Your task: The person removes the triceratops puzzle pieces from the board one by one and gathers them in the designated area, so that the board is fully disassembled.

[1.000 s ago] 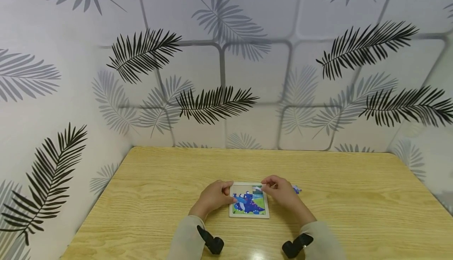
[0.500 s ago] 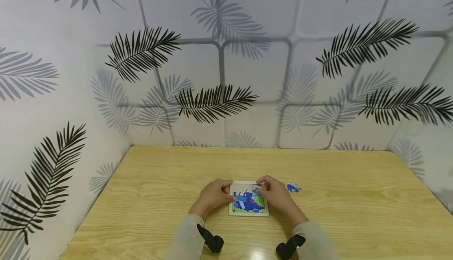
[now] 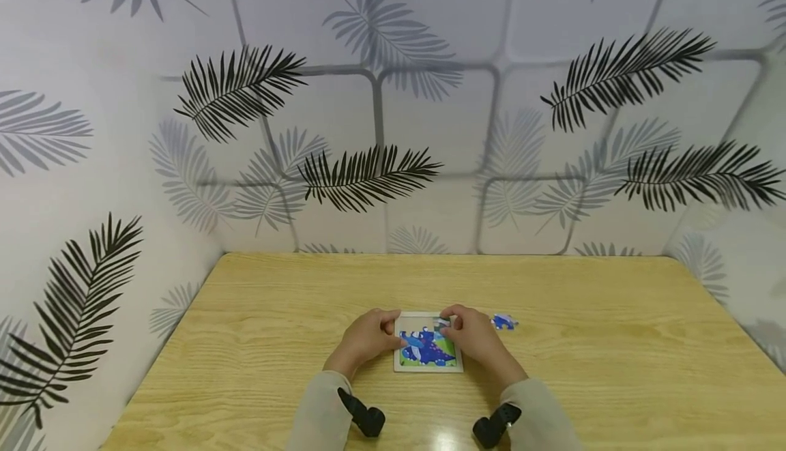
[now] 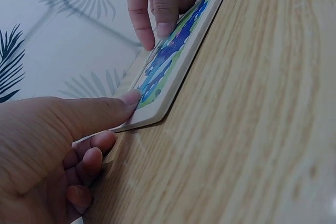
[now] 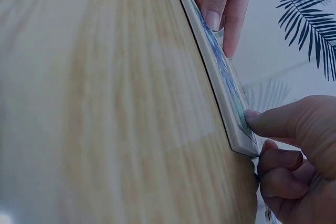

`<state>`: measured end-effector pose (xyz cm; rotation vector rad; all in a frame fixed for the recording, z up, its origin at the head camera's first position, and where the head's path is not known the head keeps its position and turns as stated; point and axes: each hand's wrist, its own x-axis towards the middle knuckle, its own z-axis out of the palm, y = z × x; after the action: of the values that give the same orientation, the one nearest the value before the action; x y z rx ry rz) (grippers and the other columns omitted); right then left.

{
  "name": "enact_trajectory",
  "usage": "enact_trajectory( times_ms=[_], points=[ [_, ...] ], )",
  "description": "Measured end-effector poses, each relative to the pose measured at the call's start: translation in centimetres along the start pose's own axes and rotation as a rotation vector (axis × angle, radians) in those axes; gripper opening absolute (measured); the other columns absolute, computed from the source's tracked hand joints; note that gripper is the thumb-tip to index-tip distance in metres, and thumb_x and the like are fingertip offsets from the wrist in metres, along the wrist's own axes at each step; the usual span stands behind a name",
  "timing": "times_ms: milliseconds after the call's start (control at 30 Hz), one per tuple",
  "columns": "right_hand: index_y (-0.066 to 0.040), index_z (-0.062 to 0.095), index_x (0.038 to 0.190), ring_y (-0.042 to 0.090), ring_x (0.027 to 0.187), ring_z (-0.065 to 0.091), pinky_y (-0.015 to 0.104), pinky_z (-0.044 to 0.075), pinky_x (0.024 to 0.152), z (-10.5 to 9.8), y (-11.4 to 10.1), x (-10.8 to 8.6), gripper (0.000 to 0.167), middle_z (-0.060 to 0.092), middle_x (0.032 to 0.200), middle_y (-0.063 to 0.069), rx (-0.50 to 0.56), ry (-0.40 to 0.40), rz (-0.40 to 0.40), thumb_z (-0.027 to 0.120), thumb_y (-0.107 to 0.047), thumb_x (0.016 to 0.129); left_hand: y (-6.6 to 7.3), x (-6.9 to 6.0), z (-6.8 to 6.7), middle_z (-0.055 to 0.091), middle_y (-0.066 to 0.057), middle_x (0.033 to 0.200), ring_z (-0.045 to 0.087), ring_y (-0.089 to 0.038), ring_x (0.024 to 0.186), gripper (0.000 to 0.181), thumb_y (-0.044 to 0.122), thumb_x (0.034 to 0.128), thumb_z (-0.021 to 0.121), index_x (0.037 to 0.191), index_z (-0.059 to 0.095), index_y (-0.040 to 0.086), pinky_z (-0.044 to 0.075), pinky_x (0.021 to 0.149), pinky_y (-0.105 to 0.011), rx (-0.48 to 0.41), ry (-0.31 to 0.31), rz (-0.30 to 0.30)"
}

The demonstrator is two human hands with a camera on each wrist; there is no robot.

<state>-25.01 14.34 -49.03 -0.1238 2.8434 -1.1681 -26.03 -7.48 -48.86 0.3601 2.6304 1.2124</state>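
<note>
A square jigsaw puzzle [image 3: 428,371] in a pale frame lies on the table, showing a blue dinosaur on green. My left hand [image 3: 367,339] grips its left edge; in the left wrist view the thumb [image 4: 118,109] presses on top while the other fingers curl beside the frame. At the upper right corner, my right hand [image 3: 477,335] has thumb and forefinger on a grey-green puzzle piece [image 3: 439,324], partly hidden by them. In the right wrist view that thumb [image 5: 268,123] touches the puzzle's surface. Part of the tray's top row shows bare board.
One loose blue puzzle piece [image 3: 505,322] lies on the table just beyond the right hand. The wooden table [image 3: 276,314] meets a wall [image 3: 430,123] with a leaf pattern at its far edge. Black cameras [image 3: 370,422] sit on both wrists.
My right hand has shifted left over the puzzle's upper right corner, bringing the piece slightly left. More of the loose blue piece shows. The left hand keeps its hold.
</note>
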Motion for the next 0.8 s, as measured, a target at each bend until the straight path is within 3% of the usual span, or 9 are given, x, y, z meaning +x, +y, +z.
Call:
enact_trajectory(
  times_ms=[333,567,800],
  points=[
    [-0.008,0.063,0.103,0.017,0.063,0.044,0.028,0.035,0.055,0.13,-0.24,-0.29,0.016,0.047,0.072,0.004,-0.007,-0.029,0.010,0.066,-0.009,0.087,0.04,-0.32,0.28,0.044,-0.001,0.078,0.040,-0.016,0.069,0.058,0.017,0.0778,0.078,0.132,0.057,0.008,0.033,0.067,-0.032,-0.026,-0.006,-0.008],
    [-0.004,0.061,0.106,0.016,0.060,0.044,0.028,0.034,0.052,0.08,-0.07,-0.72,0.028,0.049,0.070,0.003,-0.041,0.042,0.064,0.072,-0.015,0.083,0.08,-0.21,0.66,0.044,-0.001,0.078,0.040,-0.016,0.068,0.044,0.018,0.0783,0.078,0.119,0.064,0.009,0.033,0.069,-0.033,-0.017,-0.009,0.002],
    [-0.003,0.064,0.107,0.015,0.061,0.044,0.027,0.034,0.052,0.31,-0.70,-0.58,0.028,0.050,0.068,0.002,-0.059,0.082,0.071,0.072,-0.017,0.084,0.10,-0.12,0.14,0.046,-0.002,0.080,0.042,-0.017,0.070,0.049,0.017,0.0784,0.078,0.124,0.062,0.009,0.033,0.070,-0.034,-0.029,0.003,-0.007]
  ],
)
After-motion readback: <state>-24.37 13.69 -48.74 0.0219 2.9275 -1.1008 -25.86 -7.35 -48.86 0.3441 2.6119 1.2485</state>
